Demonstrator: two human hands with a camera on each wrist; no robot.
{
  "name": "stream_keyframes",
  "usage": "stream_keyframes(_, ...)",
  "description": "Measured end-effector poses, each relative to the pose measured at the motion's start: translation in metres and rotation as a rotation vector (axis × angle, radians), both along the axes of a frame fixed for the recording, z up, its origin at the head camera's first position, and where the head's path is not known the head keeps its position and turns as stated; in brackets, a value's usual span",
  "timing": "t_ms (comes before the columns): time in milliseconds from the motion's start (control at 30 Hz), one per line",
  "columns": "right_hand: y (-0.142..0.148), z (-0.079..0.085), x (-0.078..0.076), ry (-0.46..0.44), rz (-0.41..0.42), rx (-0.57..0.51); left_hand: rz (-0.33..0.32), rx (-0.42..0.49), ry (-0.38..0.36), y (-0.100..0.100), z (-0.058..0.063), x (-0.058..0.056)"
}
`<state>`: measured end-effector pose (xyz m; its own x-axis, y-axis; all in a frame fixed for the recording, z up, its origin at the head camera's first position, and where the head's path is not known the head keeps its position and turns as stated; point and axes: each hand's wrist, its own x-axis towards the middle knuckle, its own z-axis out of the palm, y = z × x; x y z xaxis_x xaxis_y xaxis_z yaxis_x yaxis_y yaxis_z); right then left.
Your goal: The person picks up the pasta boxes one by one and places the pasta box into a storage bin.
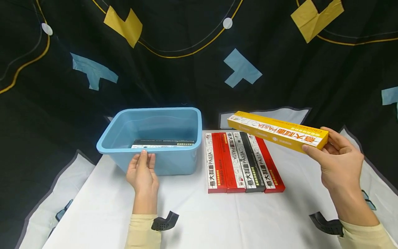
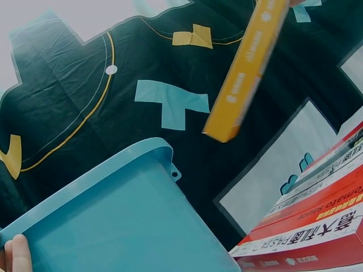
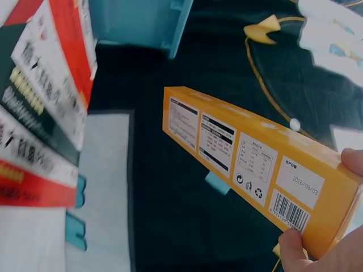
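Observation:
My right hand [image 1: 343, 159] grips one end of a yellow pasta box [image 1: 276, 131], marked chicken curry, and holds it up in the air, its far end pointing left. Printed labels and a barcode show on the box's side in the right wrist view. At the left, my left hand [image 1: 143, 174] pinches the front rim of a blue plastic tub [image 1: 175, 162], thumb on top of the rim. Inside the tub lies a dark pasta box [image 1: 164, 142], partly hidden by the front wall.
Right of the tub, several red and black pasta boxes [image 1: 242, 162] lie side by side on the white tabletop [image 1: 199, 214]. Behind the table hangs a dark patterned cloth [image 1: 186, 79].

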<state>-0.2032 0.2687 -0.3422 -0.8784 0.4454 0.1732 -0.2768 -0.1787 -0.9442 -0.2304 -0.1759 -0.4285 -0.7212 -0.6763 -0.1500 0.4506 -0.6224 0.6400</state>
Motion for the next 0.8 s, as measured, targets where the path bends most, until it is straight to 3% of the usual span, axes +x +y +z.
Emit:
stream_keyframes(233, -0.024, 0.012, -0.008, 0.050, 0.116, -0.003, 0.002, 0.002, 0.015, 0.000, -0.001, 0.000)
stream_keyframes(533, -0.061, 0.022, -0.026, 0.143, 0.205, 0.115, 0.005, 0.007, 0.027, 0.001, 0.001, 0.001)
stream_keyframes(800, -0.091, 0.028, -0.048, 0.078, 0.332, 0.195, 0.014, 0.009, 0.001, 0.001, 0.002, 0.002)
